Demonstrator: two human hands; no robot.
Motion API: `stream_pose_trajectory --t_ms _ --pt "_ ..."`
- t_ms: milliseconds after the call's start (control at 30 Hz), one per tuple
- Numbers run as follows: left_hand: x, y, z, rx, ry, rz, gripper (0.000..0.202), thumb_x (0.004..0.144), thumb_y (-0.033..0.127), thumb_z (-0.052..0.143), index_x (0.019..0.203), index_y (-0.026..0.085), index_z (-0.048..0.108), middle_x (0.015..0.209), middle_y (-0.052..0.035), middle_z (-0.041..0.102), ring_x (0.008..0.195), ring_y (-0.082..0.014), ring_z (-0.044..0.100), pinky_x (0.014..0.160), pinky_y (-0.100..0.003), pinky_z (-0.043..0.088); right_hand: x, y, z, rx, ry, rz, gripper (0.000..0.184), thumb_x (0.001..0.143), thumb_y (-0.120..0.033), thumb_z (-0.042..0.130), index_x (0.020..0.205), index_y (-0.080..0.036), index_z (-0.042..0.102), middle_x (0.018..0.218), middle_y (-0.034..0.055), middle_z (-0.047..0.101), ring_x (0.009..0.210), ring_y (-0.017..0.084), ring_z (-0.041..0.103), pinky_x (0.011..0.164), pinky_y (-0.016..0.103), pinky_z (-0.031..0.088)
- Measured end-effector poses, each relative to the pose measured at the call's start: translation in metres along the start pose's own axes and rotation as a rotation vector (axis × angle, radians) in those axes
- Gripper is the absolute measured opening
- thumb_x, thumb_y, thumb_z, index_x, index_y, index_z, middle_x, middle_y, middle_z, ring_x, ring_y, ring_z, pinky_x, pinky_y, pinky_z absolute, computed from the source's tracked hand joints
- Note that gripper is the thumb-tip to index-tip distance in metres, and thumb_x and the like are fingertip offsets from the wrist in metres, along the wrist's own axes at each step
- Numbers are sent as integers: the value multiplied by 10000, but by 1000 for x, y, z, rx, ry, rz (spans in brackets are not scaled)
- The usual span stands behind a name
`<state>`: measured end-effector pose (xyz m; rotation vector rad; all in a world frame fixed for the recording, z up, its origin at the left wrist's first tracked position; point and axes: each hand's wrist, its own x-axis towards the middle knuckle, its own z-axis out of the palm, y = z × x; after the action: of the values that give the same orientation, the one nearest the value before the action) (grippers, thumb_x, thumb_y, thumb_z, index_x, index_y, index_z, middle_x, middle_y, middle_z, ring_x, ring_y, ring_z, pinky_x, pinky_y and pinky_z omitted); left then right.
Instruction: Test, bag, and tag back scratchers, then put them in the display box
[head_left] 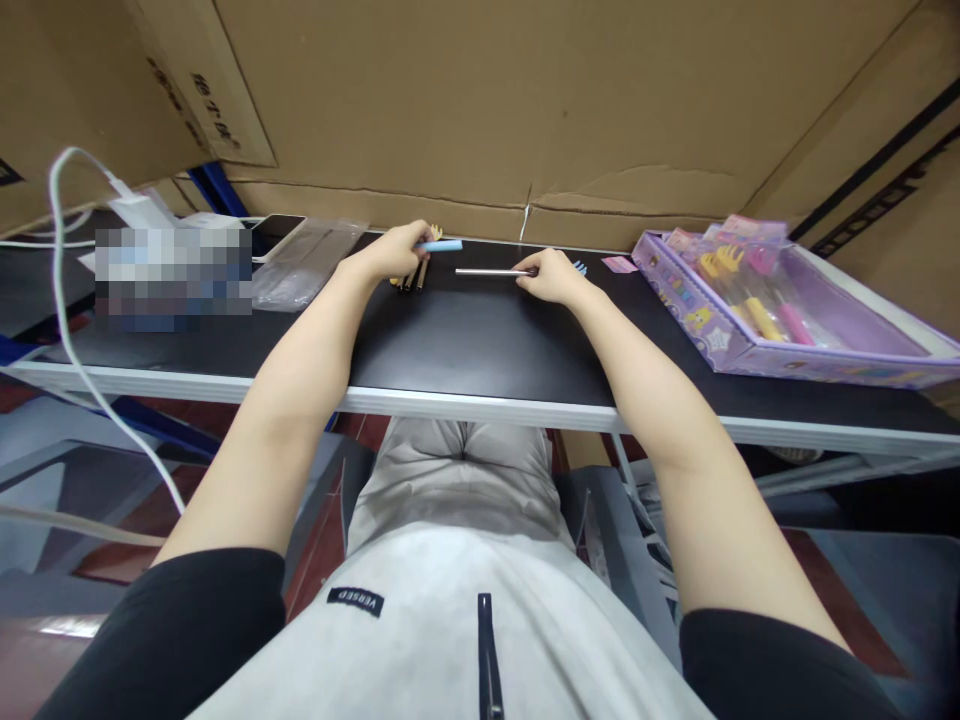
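My left hand (pixel 405 250) is closed around a light blue tube-shaped handle (pixel 448 245), which points to the right. Beneath that hand lie several dark and gold rods (pixel 409 277), and bits of yellow claw show around it. My right hand (pixel 549 277) pinches a thin silver rod (pixel 487 272) that points left towards the blue handle. Small blue claw prongs (pixel 580 268) stick out just past the right hand, like the head of a back scratcher. A gap separates the rod's tip from the handle.
At the right on the black table (pixel 480 345) stands a purple display box (pixel 724 345) with packaged yellow and pink claw scratchers. A pink card (pixel 619 264) lies beside it. Clear plastic bags (pixel 307 265), a phone (pixel 279 230) and a white cable (pixel 64 260) are at left. Cardboard (pixel 480 100) walls the back.
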<state>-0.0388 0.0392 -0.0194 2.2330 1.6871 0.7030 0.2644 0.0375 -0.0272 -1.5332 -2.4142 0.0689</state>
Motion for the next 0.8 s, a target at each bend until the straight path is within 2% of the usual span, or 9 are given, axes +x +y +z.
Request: stream_pose_trajectory --t_ms 100,267,433,633,800 --pt "2 -3 3 47 -39 -15 335 856 197 604 1180 195 686 1175 -111 726 1152 -314 655 1033 -402 480 0 3 -2 50 -19 29 367 1014 -291 635 1296 -151 823 1187 168 810 1098 312 760 1031 447 580" --pt "-1 1 4 50 -52 -3 365 806 201 616 1159 207 706 1138 -104 738 1126 -327 658 1032 -430 480 2 8 -2 11 50 10 371 1059 -380 587 1238 -166 831 1113 155 811 1103 326 744 999 469 581" --pt "-4 4 4 34 -62 19 357 836 207 584 1174 197 698 1104 -102 734 1132 -312 653 1026 -404 484 3 8 -3 10 100 31 367 1066 -391 585 1219 -153 818 1130 174 802 1125 336 729 1033 478 560" --pt "0 -6 6 25 -31 -11 349 863 244 587 1188 203 706 1113 -106 734 1113 -310 652 1018 -406 485 0 7 -7 -5 108 19 402 1094 -410 531 1245 -154 801 1161 177 795 1128 325 720 1015 456 559" --pt "2 -10 7 14 -17 48 340 865 238 575 1179 211 702 1140 -98 738 1131 -300 648 1049 -418 477 -3 2 -10 -6 95 17 398 1096 -413 540 1256 -156 799 1176 172 797 1105 307 723 1023 437 555"
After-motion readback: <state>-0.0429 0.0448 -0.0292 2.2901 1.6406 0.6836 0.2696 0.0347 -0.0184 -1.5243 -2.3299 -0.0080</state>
